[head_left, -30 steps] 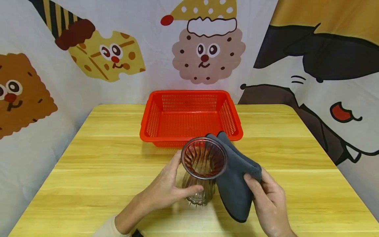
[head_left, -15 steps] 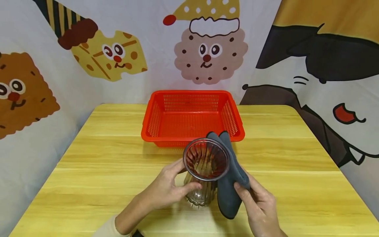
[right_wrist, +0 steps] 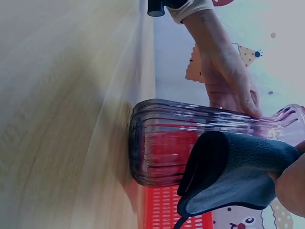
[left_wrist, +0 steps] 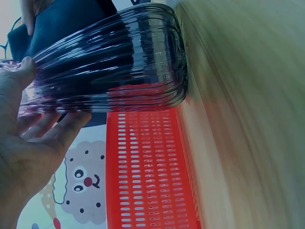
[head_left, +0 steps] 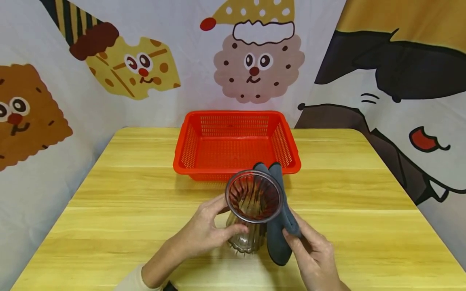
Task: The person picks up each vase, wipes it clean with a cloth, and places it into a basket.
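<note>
A ribbed clear-glass vase (head_left: 244, 241) with a flared mouth stands upright on the wooden table. My left hand (head_left: 208, 229) grips it from the left, thumb in front and fingers behind, near the narrow neck in the left wrist view. On the other side, my right hand (head_left: 314, 254) pinches a folded dark grey cloth (head_left: 278, 244) between thumb and fingers. The cloth lies along the vase's right side, its dark-edged ends rising behind the rim. In the right wrist view the cloth (right_wrist: 252, 171) hangs in front of the glass, hiding part of it.
A red plastic basket (head_left: 233, 170) with slotted sides stands at the back of the table (head_left: 120, 190), just behind the vase. Cloth walls (head_left: 196, 72) printed with cartoon figures rise behind the table and on both sides.
My right hand has moved left toward the vase, bringing the cloth in closer and folding it narrower against the glass. My left hand keeps its grip, nearly still.
</note>
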A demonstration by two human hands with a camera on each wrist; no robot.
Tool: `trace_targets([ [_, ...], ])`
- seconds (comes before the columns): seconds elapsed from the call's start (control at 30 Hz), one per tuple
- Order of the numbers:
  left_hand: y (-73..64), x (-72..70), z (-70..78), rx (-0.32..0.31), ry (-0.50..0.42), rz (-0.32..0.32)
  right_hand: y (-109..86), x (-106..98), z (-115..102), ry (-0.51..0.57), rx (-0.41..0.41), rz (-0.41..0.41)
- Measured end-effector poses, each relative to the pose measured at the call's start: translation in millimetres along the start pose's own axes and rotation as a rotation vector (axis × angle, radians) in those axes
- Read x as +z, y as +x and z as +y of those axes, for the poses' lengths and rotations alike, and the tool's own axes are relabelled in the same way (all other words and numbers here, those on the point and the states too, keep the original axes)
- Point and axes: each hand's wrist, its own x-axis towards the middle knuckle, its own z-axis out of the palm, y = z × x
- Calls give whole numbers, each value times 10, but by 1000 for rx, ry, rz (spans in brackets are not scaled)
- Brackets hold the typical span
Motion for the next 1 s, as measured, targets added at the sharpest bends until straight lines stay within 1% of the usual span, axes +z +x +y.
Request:
trace_targets([
  [0.1, 1, 10, 1, -1, -5, 0, 0, -24, 20, 33, -26, -46],
  [0.23, -9, 18, 8, -27, -6, 1, 3, -53, 51, 47, -97, -113],
  [0.33, -22, 16, 15, -51, -7, 2, 4, -63, 81, 34, -140, -140],
  [0.47, -22, 8, 11, -54, -2, 7, 10, -66, 132, 28, -187, -162],
  [0.57, -18, 2, 1, -43, -2, 9, 17, -74, 177, -10, -236, -183],
  [0.63, -15, -1, -5, -37, -2, 8, 25, -86, 204, -57, -274, -198],
  [0.7, -12, -4, -8, -32, -5, 7, 31, -105, 219, -108, -295, -216],
  [0.8, -8, -5, -10, -28, -9, 7, 39, -135, 230, -170, -306, -239],
  [1.0, -9, -1, -14, -29, -5, 8, 29, -160, 249, -195, -310, -259],
])
